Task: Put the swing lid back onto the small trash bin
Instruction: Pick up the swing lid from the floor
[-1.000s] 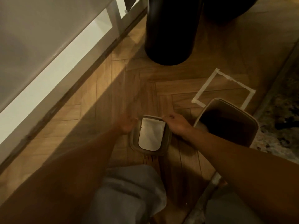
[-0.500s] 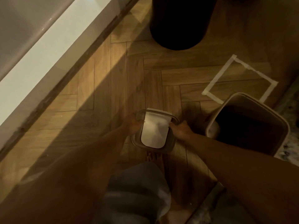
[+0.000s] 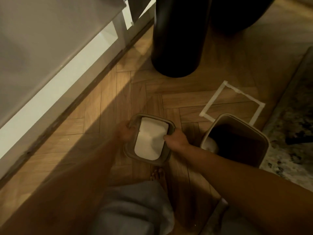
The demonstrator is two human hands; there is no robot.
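Observation:
The swing lid (image 3: 149, 139) is a beige rectangular frame with a white flap in its middle. It hovers low over the wooden floor in the centre of the view. My left hand (image 3: 124, 133) grips its left edge and my right hand (image 3: 176, 139) grips its right edge, fingers over the flap's corner. The small trash bin (image 3: 254, 133), beige with a dark open mouth, stands to the right of the lid, about a hand's width from it.
A square of pale tape (image 3: 232, 100) marks the floor behind the bin. A tall black cylinder (image 3: 179, 36) stands further back. A white cabinet base (image 3: 59, 82) runs along the left, a patterned rug (image 3: 294, 133) on the right. My bare toes (image 3: 158, 173) are below the lid.
Both hands have closed on the lid's edges and raised it slightly off the floor. The view has shifted; the bin has stayed in place.

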